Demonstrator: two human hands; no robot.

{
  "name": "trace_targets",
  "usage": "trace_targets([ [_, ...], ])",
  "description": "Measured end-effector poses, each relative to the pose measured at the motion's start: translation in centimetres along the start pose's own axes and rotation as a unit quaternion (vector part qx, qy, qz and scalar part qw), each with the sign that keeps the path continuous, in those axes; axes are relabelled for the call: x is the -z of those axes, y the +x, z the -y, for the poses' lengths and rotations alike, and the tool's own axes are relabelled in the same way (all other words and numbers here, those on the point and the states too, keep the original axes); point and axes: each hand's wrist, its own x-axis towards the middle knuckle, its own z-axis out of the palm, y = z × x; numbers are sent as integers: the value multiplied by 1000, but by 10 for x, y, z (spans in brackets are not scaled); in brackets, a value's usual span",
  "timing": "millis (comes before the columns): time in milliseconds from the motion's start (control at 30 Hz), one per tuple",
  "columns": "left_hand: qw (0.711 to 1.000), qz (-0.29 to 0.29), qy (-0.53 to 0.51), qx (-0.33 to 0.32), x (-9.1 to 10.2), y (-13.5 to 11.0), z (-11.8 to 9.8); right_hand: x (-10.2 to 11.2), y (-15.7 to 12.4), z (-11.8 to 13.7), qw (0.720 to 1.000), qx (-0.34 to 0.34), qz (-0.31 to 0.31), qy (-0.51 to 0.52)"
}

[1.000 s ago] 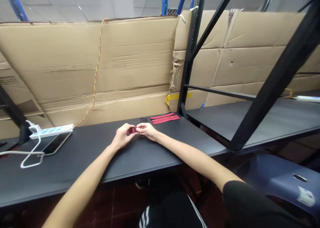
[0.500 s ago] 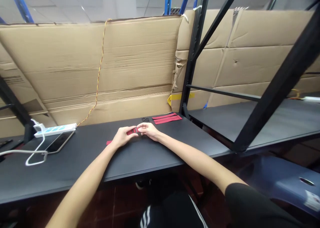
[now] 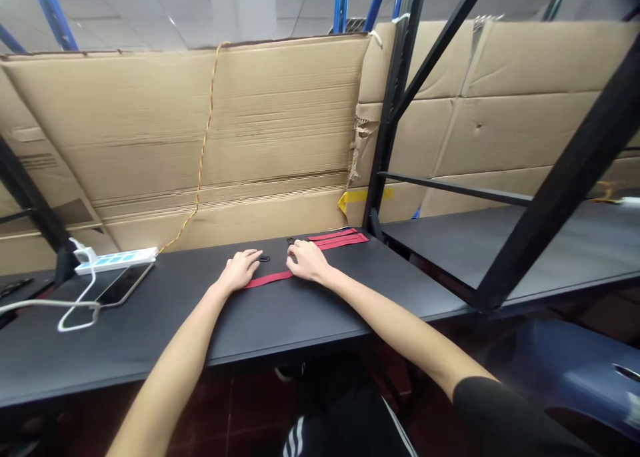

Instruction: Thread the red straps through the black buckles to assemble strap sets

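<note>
A red strap point(image 3: 269, 279) lies flat on the dark tabletop between my two hands. My left hand point(image 3: 240, 270) rests over the strap's left end, with fingers stretched out and apart. Just beyond its fingertips is a small black buckle point(image 3: 264, 258) lying on the table. At the strap's right end is my right hand point(image 3: 307, 261), palm down, with thumb and forefinger apart and curved; its other fingers are partly hidden. Several small black pieces point(image 3: 291, 241) show behind the right hand, partly covered by it. More red straps point(image 3: 343, 240) lie side by side beyond it.
On the left stand a white power strip point(image 3: 117, 260) with a plugged cable and a dark-screened phone point(image 3: 126, 283). A cardboard wall point(image 3: 280, 137) closes the back. A black rack post point(image 3: 387, 137) and a slanted beam point(image 3: 555, 177) rise on the right.
My hands have come apart from the red strap and black piece they held together. The strap now lies stretched on the table, the buckle beyond my left fingers. The view has shifted slightly.
</note>
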Motion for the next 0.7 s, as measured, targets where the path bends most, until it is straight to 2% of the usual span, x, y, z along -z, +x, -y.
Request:
trace_targets([
  [100, 999, 44, -18, -3, -2, 3, -6, -3, -4, 14, 986, 161, 28, 29],
  [200, 996, 56, -65, -29, 3, 5, -4, -8, -8, 24, 964, 249, 69, 66],
  [267, 994, 55, -89, -32, 7, 5, -1, -9, -8, 27, 963, 245, 85, 69],
  [400, 993, 46, -110, -16, 11, 4, 3, -10, -9, 27, 976, 183, 97, 65],
  [500, 991, 29, -133, -5, 10, 4, 7, -11, -10, 25, 973, 182, 101, 102],
  [600, 995, -5, -95, 33, 10, 5, 12, -13, -11, 26, 965, 183, 122, 144],
  [700, 996, 8, -63, 65, 12, 5, 18, -12, -11, 27, 958, 175, 146, 172],
])
